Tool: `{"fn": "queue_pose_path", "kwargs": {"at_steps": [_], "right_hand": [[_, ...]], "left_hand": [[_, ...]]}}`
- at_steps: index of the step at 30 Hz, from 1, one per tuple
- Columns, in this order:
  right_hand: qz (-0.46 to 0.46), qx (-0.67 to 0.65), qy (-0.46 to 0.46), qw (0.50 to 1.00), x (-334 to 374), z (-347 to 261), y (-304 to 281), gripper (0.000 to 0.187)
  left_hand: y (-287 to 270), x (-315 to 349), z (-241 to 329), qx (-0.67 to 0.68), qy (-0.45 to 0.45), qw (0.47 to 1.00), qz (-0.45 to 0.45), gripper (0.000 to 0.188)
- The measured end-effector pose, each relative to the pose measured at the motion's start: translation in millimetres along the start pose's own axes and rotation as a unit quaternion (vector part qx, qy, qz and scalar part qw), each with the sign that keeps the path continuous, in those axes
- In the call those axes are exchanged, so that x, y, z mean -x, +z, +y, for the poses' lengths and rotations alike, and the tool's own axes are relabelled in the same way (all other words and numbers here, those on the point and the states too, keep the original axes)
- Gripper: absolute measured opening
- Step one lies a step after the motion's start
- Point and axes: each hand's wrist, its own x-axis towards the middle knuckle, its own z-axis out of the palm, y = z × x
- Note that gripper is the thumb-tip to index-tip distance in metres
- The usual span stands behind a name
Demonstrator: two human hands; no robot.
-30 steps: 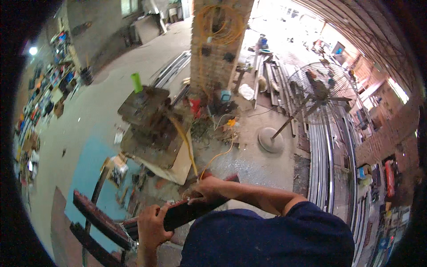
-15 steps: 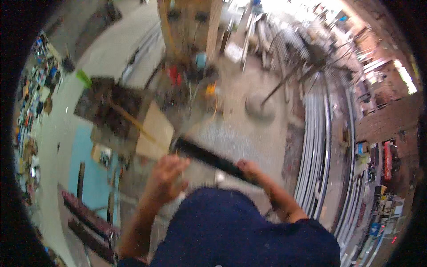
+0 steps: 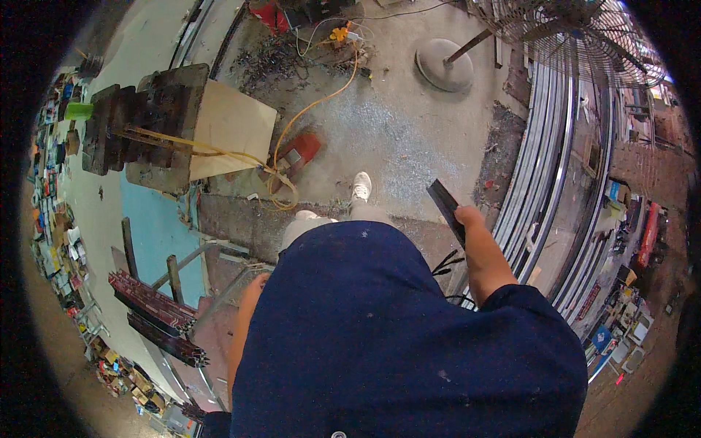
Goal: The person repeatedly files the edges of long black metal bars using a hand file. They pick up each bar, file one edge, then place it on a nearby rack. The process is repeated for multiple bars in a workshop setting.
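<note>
My right hand (image 3: 470, 217), out to the right of my body, is closed round a dark, straight bar (image 3: 444, 206). One end of it points forward and left over the floor; the rest runs behind my hand and forearm. On the other side, my left hand (image 3: 255, 286) hangs low against my shirt, its fingers partly hidden, so its grip does not show. Nearest to it is a grey metal frame (image 3: 232, 290). Left of that lies a bundle of dark red profiles (image 3: 152, 303).
Long silvery profiles (image 3: 520, 175) lie along the right. A standing fan's round base (image 3: 444, 66) is on the floor ahead. A yellow cord (image 3: 312, 104) loops across the floor beside an orange-red object (image 3: 301, 153). Dark machinery with a tan board (image 3: 235, 128) stands left.
The bar has swung from across my front to my right side in my right hand. My left hand has dropped back beside my body. My view has shifted, showing my shoes.
</note>
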Motion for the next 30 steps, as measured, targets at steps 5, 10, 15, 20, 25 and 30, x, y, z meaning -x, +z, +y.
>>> {"fn": "queue_pose_path", "kwargs": {"at_steps": [5,10,15,20,25,30], "right_hand": [[-0.065,0.061,-0.031,0.996,15.2,-20.3,-18.5,0.047],[-0.098,0.151,-0.096,0.979,-12.3,-25.2,4.2,0.037],[-0.163,0.14,-0.044,0.976,20.5,-46.0,-15.2,0.034],[-0.126,0.012,-0.061,0.99,-0.6,-17.8,39.7,0.042],[-0.096,0.129,-0.096,0.982,-11.2,-19.0,62.8,0.047],[-0.026,0.12,-0.072,0.99,-14.8,-68.4,22.7,0.074]], "left_hand": [[28.6,-36.3,-76.4,0.076,0.061,0.994,0.038,0.052],[-5.0,-75.5,-62.8,0.073,0.099,0.992,0.043,0.046],[-78.1,-97.0,8.6,0.052,0.157,0.984,0.07,0.035],[-146.4,-148.5,34.1,-0.067,0.21,0.974,0.061,0.034],[-201.0,-130.3,84.0,-0.053,0.146,0.987,0.029,0.036],[-176.9,-170.5,64.5,0.044,0.248,0.959,0.127,0.039]]}}
